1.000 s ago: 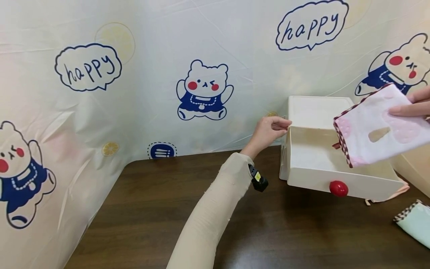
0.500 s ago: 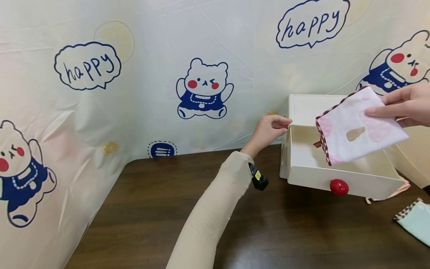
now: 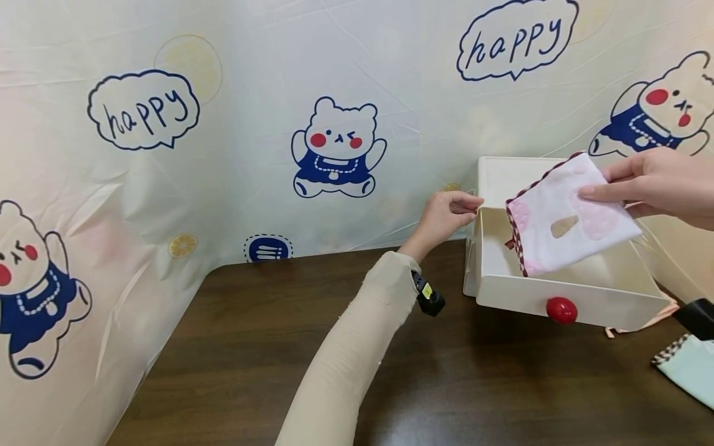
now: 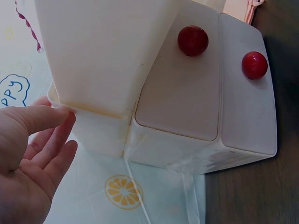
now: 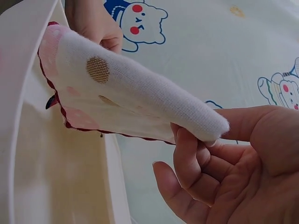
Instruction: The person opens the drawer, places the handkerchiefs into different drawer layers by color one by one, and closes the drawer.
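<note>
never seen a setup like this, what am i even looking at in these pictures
There is no machine here: a person works bare-handed. The wide pictures come from a camera on the person's head, the closer two from a camera on each wrist; the small black box at the left wrist is probably one. On the dark wooden table stands a white drawer unit with red knobs, its top drawer pulled out. Near it lie a mint-green cloth with a checked edge and a peach-coloured item, partly hidden. The right hand holds a folded white-and-pink cloth over the open drawer. The left hand pinches the edge of the drawer unit.
</note>
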`<action>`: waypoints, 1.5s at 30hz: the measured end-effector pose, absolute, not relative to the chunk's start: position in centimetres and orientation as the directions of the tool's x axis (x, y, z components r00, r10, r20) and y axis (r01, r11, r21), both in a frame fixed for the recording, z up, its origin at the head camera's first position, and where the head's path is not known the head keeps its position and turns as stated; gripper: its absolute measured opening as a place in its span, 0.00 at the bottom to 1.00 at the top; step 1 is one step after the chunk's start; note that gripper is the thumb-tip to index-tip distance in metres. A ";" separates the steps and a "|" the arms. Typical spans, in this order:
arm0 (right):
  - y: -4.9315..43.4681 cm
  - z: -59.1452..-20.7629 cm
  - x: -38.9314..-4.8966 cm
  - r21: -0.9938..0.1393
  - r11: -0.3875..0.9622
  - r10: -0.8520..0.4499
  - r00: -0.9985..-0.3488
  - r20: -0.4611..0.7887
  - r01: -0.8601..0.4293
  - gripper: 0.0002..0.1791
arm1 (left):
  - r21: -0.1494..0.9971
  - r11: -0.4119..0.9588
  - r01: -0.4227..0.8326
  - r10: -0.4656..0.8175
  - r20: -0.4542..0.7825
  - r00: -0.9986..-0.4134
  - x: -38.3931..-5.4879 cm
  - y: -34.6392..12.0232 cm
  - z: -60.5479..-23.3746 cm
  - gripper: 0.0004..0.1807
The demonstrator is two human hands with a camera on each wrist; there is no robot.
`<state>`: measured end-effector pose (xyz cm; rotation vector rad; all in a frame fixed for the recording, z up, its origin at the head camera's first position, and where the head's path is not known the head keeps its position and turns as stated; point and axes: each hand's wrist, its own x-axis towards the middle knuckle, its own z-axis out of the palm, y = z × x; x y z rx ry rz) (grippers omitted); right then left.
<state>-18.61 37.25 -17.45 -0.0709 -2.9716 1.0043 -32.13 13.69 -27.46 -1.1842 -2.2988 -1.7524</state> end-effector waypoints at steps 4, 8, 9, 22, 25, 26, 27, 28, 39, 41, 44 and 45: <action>36.6 -17.2 -18.8 -0.618 0.785 0.013 -0.999 -0.041 0.036 0.27 | 0.819 0.076 0.569 0.547 0.443 -0.710 -32.2 13.7 -27.5 0.13; 36.3 -17.2 -18.8 -0.638 0.769 -0.007 -0.998 -0.063 0.035 0.24 | 0.817 0.075 0.572 0.547 0.446 -0.709 -32.3 13.7 -27.5 0.13; 36.3 -17.2 -18.8 -0.640 0.768 -0.008 -0.998 -0.064 0.035 0.24 | 0.816 0.075 0.572 0.547 0.446 -0.708 -32.3 13.7 -27.5 0.13; 35.3 -18.4 -18.9 -0.631 0.773 -0.059 -0.983 -0.176 0.067 0.22 | 0.818 0.088 0.568 0.551 0.435 -0.712 -32.1 13.7 -27.5 0.13; 35.3 -18.5 -18.8 -0.610 0.789 -0.062 -0.978 -0.201 0.075 0.23 | 0.819 0.091 0.567 0.554 0.432 -0.712 -32.0 13.7 -27.4 0.13; 35.3 -18.6 -18.8 -0.604 0.793 -0.064 -0.976 -0.208 0.077 0.24 | 0.819 0.093 0.566 0.554 0.430 -0.713 -32.0 13.7 -27.4 0.13; 35.3 -18.6 -18.7 -0.597 0.798 -0.065 -0.975 -0.215 0.079 0.24 | 0.819 0.098 0.566 0.553 0.428 -0.715 -32.0 13.6 -27.4 0.12; 35.3 -18.7 -18.7 -0.589 0.804 -0.062 -0.974 -0.218 0.081 0.25 | 0.818 0.099 0.566 0.552 0.428 -0.715 -31.9 13.6 -27.4 0.12; 36.0 -19.2 -18.6 -0.508 0.854 -0.048 -0.954 -0.296 0.115 0.27 | 0.814 0.096 0.572 0.552 0.435 -0.711 -32.0 13.6 -27.5 0.12; 36.2 -19.2 -18.5 -0.503 0.856 -0.053 -0.948 -0.313 0.118 0.27 | 0.815 0.093 0.572 0.550 0.437 -0.712 -32.1 13.6 -27.5 0.12; 36.5 -19.3 -18.5 -0.501 0.856 -0.057 -0.939 -0.340 0.130 0.28 | 0.814 0.088 0.573 0.549 0.441 -0.710 -32.1 13.5 -27.5 0.12; 36.6 -19.4 -18.5 -0.502 0.855 -0.059 -0.935 -0.350 0.134 0.28 | 0.814 0.087 0.574 0.550 0.441 -0.709 -32.1 13.5 -27.5 0.12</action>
